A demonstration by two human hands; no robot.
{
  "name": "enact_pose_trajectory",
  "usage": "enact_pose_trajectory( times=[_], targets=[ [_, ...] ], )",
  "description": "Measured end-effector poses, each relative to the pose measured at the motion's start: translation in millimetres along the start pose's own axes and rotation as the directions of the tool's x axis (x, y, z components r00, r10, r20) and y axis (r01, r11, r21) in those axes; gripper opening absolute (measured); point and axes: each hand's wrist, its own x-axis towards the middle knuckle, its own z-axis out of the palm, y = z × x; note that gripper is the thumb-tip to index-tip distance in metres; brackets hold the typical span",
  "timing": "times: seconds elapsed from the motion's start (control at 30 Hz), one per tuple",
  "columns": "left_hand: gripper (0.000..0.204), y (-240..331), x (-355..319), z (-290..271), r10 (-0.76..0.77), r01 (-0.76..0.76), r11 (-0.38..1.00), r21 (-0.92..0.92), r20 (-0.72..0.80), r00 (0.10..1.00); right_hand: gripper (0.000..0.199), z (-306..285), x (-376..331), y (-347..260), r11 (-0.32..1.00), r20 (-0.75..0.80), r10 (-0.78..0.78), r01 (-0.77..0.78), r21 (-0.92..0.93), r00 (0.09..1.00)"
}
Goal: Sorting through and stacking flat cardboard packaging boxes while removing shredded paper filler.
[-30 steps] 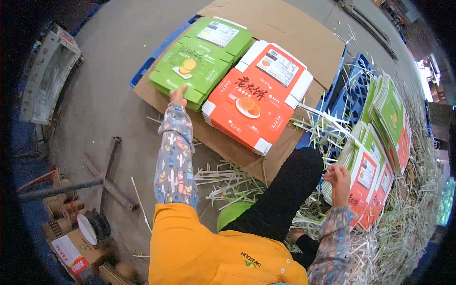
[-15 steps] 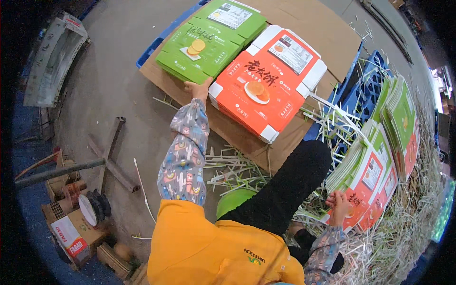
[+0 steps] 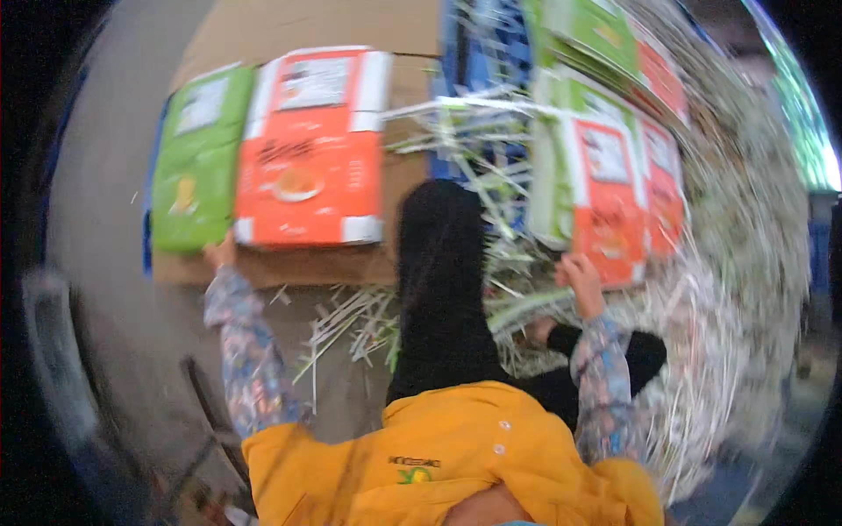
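My left hand (image 3: 221, 252) reaches to the lower corner of a stack of flat green printed cartons (image 3: 200, 167), close to where it meets a stack of flat orange-red cartons (image 3: 311, 153). Motion smears its fingers, so their grip is unclear. Over on the right, my right hand (image 3: 581, 279) has its fingers curled at the lower edge of a leaning bundle of orange and green cartons (image 3: 607, 223). Whether a carton edge is between those fingers is hidden. Both forearms are in patterned sleeves.
Under the two stacks lies a brown cardboard sheet (image 3: 351, 26) on a blue pallet (image 3: 151, 202). More cartons (image 3: 605, 39) lean behind the bundle on the right. White and green paper strips (image 3: 719, 263) heap around them, and others (image 3: 351, 324) litter the floor. My black-trousered knee (image 3: 443, 228) stands between.
The head view has swung to the right, so the stacks appear farther left and straighter. Both hands stay near the same stack corners. The picture is now blurred.
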Motion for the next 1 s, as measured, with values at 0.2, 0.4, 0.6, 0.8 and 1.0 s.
enact_pose_trajectory(
  times=[0.2,0.4,0.6,0.8,1.0],
  targets=[
    [0.093,15.4,9.1,3.2,-0.054,0.068,0.997,0.026,-0.362,0.931,0.022,-100.7,19.3,94.5,0.997,-0.707,-0.064,0.083,-0.008,0.704],
    [0.04,214.0,-54.4,-11.0,0.075,-0.103,0.753,-0.65,-0.071,0.995,0.028,-104.0,17.7,147.9,0.696,-0.47,0.632,-0.185,0.693,0.617],
    [0.019,410.4,-173.6,46.3,0.484,-0.3,0.595,-0.746,0.035,0.874,0.035,-93.9,29.1,192.5,0.478,-0.29,0.503,0.018,0.878,0.814],
    [0.023,474.1,-367.7,127.5,0.469,0.123,0.856,-0.502,0.854,0.225,0.022,-64.4,-9.5,113.5,0.521,-0.384,0.33,0.173,0.836,0.862],
    [0.024,460.5,-419.1,180.6,0.183,0.509,0.849,-0.141,0.983,-0.033,0.028,-41.3,-55.1,67.9,0.424,-0.324,0.239,0.202,0.883,0.915]
  ],
)
